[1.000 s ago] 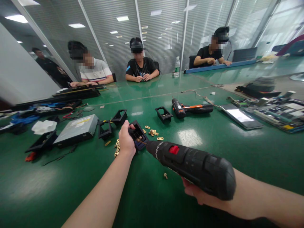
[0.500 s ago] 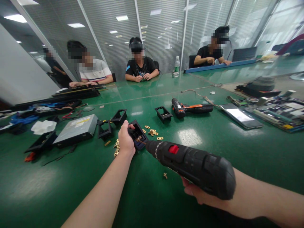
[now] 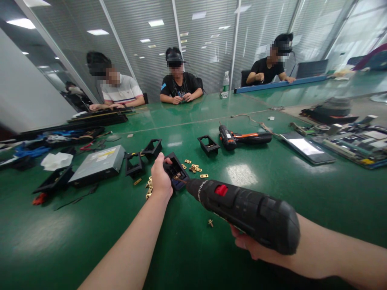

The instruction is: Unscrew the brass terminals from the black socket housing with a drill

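Observation:
My left hand is closed around the side of a black plastic housing, tilted so its hollow inside faces me. Brass-coloured parts show within the housing. In my right hand is a black cordless drill with a red switch on top, its handle mostly hidden below the body. The drill's bit points left into the housing; I cannot tell exactly what its tip touches. Small brass plates lie just beyond the housing, and more brass pieces are beside my left wrist. A loose screw rests below the drill.
Further black housings stand on the green table. A second drill lies behind, near a phone-like slab and circuit boards. At left sits a metal disc drive. Several people sit across the table, near a bottle.
My hands, the drill and the housing have barely moved. Across the table, the person at the right has shifted a hand slightly left; the figure in the left background has changed position.

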Tool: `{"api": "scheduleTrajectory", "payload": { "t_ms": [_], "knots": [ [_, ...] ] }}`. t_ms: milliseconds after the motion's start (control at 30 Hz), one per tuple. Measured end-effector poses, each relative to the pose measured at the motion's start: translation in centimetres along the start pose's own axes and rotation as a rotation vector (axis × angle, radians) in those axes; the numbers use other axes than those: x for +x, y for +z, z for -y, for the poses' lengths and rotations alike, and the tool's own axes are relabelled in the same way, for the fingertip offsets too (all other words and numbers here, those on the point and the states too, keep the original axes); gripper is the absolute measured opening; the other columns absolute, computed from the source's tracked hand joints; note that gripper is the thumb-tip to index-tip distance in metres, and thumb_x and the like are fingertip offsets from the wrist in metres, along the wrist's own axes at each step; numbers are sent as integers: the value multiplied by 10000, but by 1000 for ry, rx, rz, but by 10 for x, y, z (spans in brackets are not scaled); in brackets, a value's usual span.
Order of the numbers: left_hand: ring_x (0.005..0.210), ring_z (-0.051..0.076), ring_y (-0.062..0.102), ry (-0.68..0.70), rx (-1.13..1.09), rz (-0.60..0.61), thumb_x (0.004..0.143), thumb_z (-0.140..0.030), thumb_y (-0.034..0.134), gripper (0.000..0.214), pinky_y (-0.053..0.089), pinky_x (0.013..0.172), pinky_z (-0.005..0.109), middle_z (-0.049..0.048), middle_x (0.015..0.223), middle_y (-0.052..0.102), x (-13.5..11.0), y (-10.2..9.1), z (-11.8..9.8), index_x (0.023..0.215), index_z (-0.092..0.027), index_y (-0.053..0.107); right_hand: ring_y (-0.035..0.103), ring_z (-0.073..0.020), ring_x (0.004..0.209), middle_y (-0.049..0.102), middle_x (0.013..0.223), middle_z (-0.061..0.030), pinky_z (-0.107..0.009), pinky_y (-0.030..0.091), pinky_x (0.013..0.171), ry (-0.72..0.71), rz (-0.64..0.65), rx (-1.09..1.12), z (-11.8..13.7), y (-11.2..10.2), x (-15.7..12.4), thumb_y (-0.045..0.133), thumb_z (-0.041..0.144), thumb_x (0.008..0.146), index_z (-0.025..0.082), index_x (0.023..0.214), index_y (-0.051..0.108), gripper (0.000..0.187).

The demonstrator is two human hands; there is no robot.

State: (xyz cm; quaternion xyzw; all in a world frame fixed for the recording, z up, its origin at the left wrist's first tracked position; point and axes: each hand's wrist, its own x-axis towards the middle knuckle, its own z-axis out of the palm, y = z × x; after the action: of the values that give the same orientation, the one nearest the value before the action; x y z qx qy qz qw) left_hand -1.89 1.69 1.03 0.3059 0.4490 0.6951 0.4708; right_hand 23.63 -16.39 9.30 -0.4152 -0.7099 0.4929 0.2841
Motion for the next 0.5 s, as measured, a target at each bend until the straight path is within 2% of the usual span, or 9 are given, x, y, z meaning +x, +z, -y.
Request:
{"api": "scheduleTrajectory", "payload": {
  "t_ms": [233,333,500],
  "knots": [
    [689,206,671,9,8,14,745,-725,792,534,582,696,351,-1,727,619,0,0,0,719,-240,570,593,-128,496,654,632,19,-232,506,481,-11,-35,3,-3,1,-1,687,300,848,205,783,645,122],
    [696,210,678,-3,6,9,745,-726,788,528,580,690,346,11,733,644,-2,1,-1,722,-240,582,607,-138,547,676,686,4,-242,518,510,16,-44,35,-3,2,-1,697,324,835,207,806,653,128],
    [675,205,669,-15,17,15,745,-737,783,530,581,678,345,18,742,662,-4,1,-3,743,-240,598,606,-148,584,636,721,10,-254,519,531,69,25,27,3,3,0,667,349,820,233,807,598,135]
  ]
}}
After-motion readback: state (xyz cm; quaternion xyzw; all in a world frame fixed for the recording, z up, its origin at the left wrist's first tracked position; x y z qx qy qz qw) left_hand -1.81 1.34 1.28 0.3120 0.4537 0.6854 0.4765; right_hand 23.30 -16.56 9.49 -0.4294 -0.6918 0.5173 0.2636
